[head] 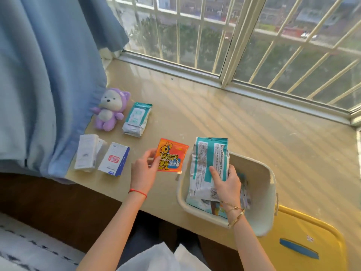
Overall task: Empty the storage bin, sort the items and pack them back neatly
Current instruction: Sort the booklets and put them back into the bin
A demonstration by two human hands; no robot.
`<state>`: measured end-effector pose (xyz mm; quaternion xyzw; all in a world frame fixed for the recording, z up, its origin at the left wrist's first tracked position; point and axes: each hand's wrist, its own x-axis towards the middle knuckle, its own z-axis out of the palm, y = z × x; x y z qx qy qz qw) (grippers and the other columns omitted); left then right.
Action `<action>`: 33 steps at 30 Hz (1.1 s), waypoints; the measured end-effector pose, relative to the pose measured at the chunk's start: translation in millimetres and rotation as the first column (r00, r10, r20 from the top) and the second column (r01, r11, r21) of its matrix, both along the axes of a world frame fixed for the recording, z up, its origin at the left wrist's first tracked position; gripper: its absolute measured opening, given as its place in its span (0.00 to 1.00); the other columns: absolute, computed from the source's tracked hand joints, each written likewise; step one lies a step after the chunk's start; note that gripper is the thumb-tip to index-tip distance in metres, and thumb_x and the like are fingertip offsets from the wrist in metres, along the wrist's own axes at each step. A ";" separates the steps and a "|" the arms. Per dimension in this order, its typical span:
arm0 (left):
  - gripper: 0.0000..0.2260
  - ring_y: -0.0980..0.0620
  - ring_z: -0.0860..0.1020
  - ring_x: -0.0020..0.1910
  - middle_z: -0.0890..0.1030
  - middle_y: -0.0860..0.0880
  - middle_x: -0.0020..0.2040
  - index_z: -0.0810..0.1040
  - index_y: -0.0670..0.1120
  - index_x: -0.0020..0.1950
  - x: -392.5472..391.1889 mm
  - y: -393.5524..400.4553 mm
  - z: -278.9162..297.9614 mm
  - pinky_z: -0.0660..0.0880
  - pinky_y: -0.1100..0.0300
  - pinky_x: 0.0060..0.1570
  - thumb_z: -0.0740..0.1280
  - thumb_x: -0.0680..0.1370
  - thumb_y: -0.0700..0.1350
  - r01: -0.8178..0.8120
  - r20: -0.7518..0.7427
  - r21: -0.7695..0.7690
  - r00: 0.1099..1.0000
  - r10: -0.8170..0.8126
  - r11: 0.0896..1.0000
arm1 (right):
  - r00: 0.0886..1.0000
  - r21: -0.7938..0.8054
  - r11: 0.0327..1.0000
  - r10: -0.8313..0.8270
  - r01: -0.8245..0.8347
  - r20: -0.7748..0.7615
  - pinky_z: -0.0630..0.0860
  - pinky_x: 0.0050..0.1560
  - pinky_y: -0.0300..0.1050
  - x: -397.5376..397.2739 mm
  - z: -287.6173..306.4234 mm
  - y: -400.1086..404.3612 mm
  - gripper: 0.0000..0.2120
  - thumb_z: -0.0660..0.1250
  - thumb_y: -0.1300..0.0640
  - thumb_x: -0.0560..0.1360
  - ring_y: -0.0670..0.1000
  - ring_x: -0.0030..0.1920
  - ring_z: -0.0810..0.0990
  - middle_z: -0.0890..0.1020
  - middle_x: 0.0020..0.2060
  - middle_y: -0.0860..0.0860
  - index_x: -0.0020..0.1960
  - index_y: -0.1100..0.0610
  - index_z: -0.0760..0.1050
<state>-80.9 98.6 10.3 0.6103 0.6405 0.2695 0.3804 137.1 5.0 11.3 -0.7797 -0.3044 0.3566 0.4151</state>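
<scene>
On the beige window ledge [214,114], the storage bin [259,192] sits at the near right edge, and everything else is placed here relative to it. Farthest left of the bin, against the blue curtain [39,85], lie a white box [87,152] and, just beside it on the bin's side, a white box with a blue edge and a red stamp [113,159]. Behind these two, farther from the person, a purple plush toy [109,109] sits next to a teal-and-white wipes pack [137,119] that lies flat on the ledge. Closer to the bin, the left hand [143,173] pinches the left edge of an orange heat-patch sachet [171,158] between thumb and fingers; whether the sachet rests on the ledge or is lifted just off it cannot be told. The sachet lies just left of the bin's rim, not touching it. Over the bin itself, the right hand [226,182] grips a second teal-and-white pack [207,165], thumb on its printed back face, fingers wrapped behind, holding it upright with its lower end inside the bin and its top well above the rim. More packets [216,209] lie in the bin beneath it, partly hidden by the hand and pack. Right of and below the bin, off the ledge, lies a yellow lid [304,241] with a blue handle.
</scene>
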 end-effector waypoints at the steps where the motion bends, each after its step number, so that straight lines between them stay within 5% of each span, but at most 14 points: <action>1: 0.09 0.60 0.80 0.39 0.82 0.52 0.43 0.78 0.47 0.56 -13.7 4.0 5.3 0.76 0.67 0.41 0.68 0.76 0.42 -0.029 0.011 0.006 1.000 0.029 1.000 | 1.000 0.005 1.000 0.020 -0.020 0.004 0.74 0.34 0.28 -12.6 3.5 7.4 0.12 0.70 0.50 0.73 0.43 0.44 0.80 0.80 0.43 0.47 0.51 0.55 0.72; 8: 0.08 0.55 0.82 0.46 0.83 0.51 0.48 0.78 0.48 0.55 -121.2 43.1 9.9 0.79 0.55 0.50 0.67 0.77 0.40 -0.114 0.064 -0.043 0.991 0.117 0.993 | 0.998 0.007 0.998 0.068 -0.068 0.001 0.72 0.32 0.27 -108.5 9.7 57.5 0.12 0.70 0.51 0.73 0.42 0.42 0.79 0.79 0.42 0.48 0.51 0.57 0.73; 13: 0.10 0.53 0.81 0.49 0.82 0.47 0.50 0.77 0.43 0.58 -191.8 84.8 5.5 0.78 0.56 0.52 0.66 0.77 0.39 -0.122 0.079 -0.097 0.988 0.130 0.988 | 1.000 -0.045 0.999 0.006 -0.006 0.011 0.73 0.33 0.31 -170.1 -7.4 91.8 0.13 0.70 0.50 0.73 0.46 0.43 0.79 0.80 0.43 0.50 0.51 0.56 0.73; 20: 0.07 0.54 0.79 0.47 0.80 0.50 0.48 0.76 0.47 0.55 -256.7 145.8 -11.1 0.73 0.69 0.42 0.66 0.78 0.41 -0.075 0.106 -0.159 0.990 0.093 0.984 | 0.993 -0.107 0.988 -0.118 0.114 -0.029 0.72 0.32 0.28 -227.3 -35.4 161.2 0.15 0.70 0.51 0.73 0.48 0.43 0.79 0.80 0.45 0.51 0.54 0.60 0.73; 24: 0.07 0.54 0.80 0.47 0.80 0.51 0.49 0.75 0.48 0.56 -279.5 175.0 -27.4 0.76 0.63 0.46 0.66 0.78 0.42 -0.052 0.142 -0.215 0.986 0.084 0.975 | 0.991 -0.109 0.985 -0.134 0.132 -0.008 0.79 0.46 0.46 -240.7 -58.8 231.3 0.17 0.71 0.49 0.72 0.52 0.47 0.81 0.81 0.48 0.53 0.54 0.59 0.73; 33: 0.06 0.58 0.80 0.49 0.81 0.53 0.48 0.76 0.53 0.53 -299.5 218.0 -74.7 0.78 0.59 0.49 0.66 0.78 0.43 -0.057 0.175 -0.251 0.979 0.103 0.966 | 0.990 -0.151 0.979 -0.141 0.140 0.003 0.75 0.44 0.43 -250.4 -126.0 362.4 0.20 0.70 0.47 0.72 0.50 0.46 0.79 0.80 0.48 0.52 0.55 0.60 0.73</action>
